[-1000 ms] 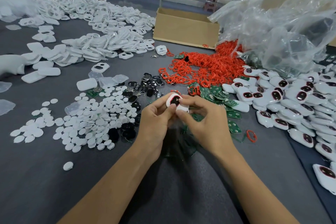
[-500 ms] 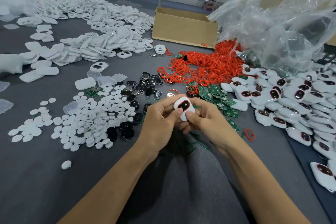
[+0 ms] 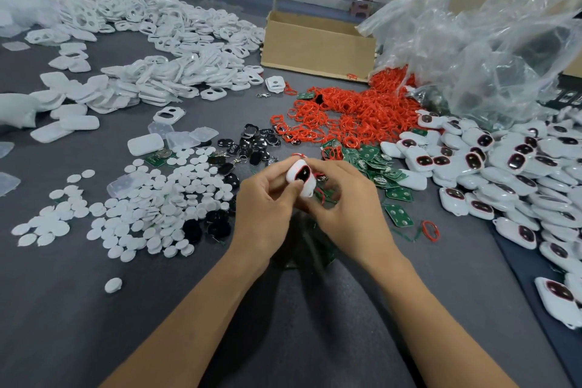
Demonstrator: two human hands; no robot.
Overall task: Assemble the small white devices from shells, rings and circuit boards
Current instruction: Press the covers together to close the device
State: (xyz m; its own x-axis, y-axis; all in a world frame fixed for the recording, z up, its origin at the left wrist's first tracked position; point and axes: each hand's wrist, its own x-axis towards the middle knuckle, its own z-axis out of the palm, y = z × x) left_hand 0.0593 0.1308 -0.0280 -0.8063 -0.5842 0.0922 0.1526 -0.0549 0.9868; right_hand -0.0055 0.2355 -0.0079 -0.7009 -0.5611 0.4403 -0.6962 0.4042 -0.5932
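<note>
Both hands hold one small white device (image 3: 301,176) with a dark window and a red ring edge, just above the grey table. My left hand (image 3: 266,201) pinches its lower left side with thumb and fingers. My right hand (image 3: 345,201) curls round its right side and back. Red rings (image 3: 346,110) lie heaped behind the hands. Green circuit boards (image 3: 378,170) are scattered to the right of them. White shells (image 3: 163,72) cover the far left of the table. Assembled devices (image 3: 504,167) pile up at the right.
White round discs (image 3: 141,208) and black parts (image 3: 252,145) lie left of the hands. A cardboard box (image 3: 318,44) stands at the back. A big clear plastic bag (image 3: 488,41) fills the back right. The table's grey cloth (image 3: 78,309) shows bare at the near left.
The device has turned in my hands and tilted; my left thumb now sits on its lower edge. Both hands stayed at the same spot above the table.
</note>
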